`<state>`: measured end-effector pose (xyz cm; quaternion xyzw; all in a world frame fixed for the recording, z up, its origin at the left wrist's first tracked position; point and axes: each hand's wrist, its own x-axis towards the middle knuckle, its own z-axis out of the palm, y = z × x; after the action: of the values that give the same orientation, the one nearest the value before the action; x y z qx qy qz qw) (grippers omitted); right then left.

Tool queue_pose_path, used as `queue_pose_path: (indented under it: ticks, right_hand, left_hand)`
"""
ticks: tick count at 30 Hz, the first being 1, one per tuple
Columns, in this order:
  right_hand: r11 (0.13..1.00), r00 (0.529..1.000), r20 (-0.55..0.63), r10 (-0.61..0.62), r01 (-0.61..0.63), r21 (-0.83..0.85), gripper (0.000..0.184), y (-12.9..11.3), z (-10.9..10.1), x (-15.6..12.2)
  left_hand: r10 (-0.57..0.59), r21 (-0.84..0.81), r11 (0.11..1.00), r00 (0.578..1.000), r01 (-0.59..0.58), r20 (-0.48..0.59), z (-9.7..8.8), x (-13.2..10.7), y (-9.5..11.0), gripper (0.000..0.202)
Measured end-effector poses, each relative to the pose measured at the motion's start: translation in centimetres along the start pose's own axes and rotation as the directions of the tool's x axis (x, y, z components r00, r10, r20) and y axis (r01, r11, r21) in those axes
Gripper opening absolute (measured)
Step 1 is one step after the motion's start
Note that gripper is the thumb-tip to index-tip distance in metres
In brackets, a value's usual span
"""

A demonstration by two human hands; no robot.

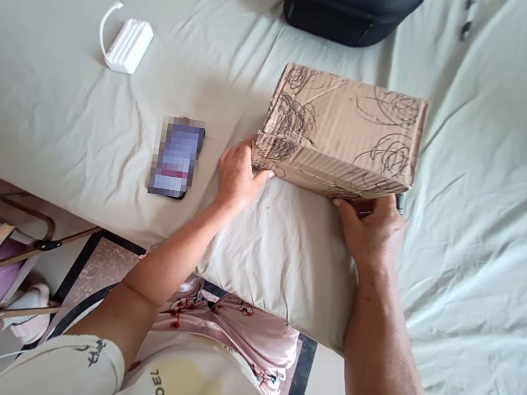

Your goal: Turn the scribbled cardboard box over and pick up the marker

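Observation:
A brown cardboard box [348, 114] with black scribbled loops on its faces rests on the pale green bed sheet. My left hand [239, 178] grips its near left corner, the thumb lying along the bottom edge and the other fingers partly hidden at the side. At the near right, my right hand [376, 233] is closed at the box's lower edge, its thumb stretched to the left. Its fingertips are tucked out of sight under the box. A small dark thing shows beside these fingers, too hidden to name.
Left of the box lies a phone [175, 159] with its screen lit and blurred. Farther left is a white power bank [130, 46] with a short cable. A black case [351, 7] stands behind the box. A folding frame [2, 272] with cloth is at the lower left.

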<state>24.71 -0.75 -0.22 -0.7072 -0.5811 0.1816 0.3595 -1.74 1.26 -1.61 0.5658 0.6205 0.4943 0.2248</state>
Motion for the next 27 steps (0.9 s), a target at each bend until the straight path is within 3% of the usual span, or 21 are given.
queue_pose_path:
  ticks: [4,7,11,14,19,24,27]
  right_hand:
    - [0.985,0.988,-0.046,-0.150,0.153,0.084,0.030,0.9,0.2,-0.1]
    - [0.953,0.963,-0.160,-0.216,0.243,0.179,0.034,0.4,0.1,-0.5]
    - [0.865,0.878,-0.364,-0.311,0.421,0.275,0.058,-0.6,-0.3,-1.0]
    - [0.818,0.810,-0.458,-0.366,0.514,0.256,0.053,-0.8,-0.9,-1.3]
    - [0.839,0.741,-0.530,-0.412,0.535,0.095,0.019,-1.2,-2.0,-1.7]
    - [0.861,0.708,-0.572,-0.414,0.509,0.007,0.021,-1.7,-2.2,-1.5]
    - [0.832,0.660,-0.594,-0.461,0.553,-0.031,0.019,-1.6,-2.3,-1.5]
  left_hand:
    - [-0.002,-0.057,0.998,1.000,0.001,-0.012,-0.2,-0.1,0.4,0.058]
    - [0.044,-0.080,0.996,0.998,-0.047,-0.045,-0.4,-0.4,0.9,0.061]
    - [0.168,-0.037,0.984,0.974,-0.176,-0.155,-0.9,-0.8,1.8,0.070]
    - [0.268,0.034,0.963,0.941,-0.267,-0.204,-1.4,-1.2,2.6,0.073]
    - [0.409,0.098,0.913,0.881,-0.397,-0.237,-2.0,-1.4,3.6,0.059]
    - [0.478,0.095,0.877,0.835,-0.471,-0.272,-1.6,-1.2,3.3,0.049]
    - [0.495,0.081,0.865,0.817,-0.495,-0.294,-1.4,-1.3,3.1,0.041]
